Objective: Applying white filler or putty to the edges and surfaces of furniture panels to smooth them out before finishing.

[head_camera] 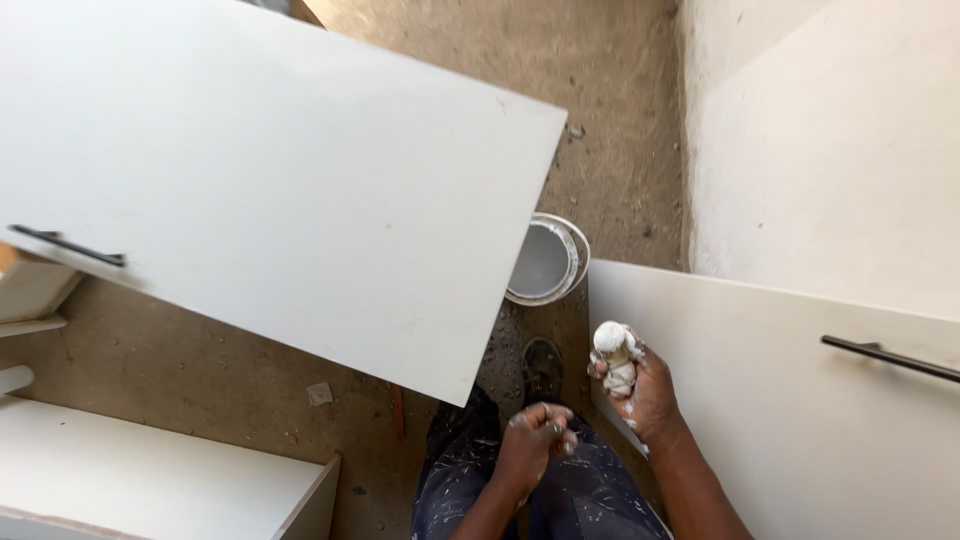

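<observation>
My right hand (645, 390) is closed around a wadded white cloth (613, 352) smeared with white paint, held at the left edge of a white cabinet door (760, 400) with a black bar handle (890, 357). My left hand (535, 440) hovers below it over my paint-spattered dark trousers, fingers curled in with nothing visible in them. A white bucket (545, 262) holding white paint stands on the dirt floor just beyond my shoe, partly hidden under a large white cabinet door (280, 170) that also has a black handle (68, 246).
A white panel (150, 475) lies at the lower left, with other white boards (30, 300) at the left edge. A pale wall (830, 130) rises at the upper right. The floor (610, 90) is bare brown dirt with small debris.
</observation>
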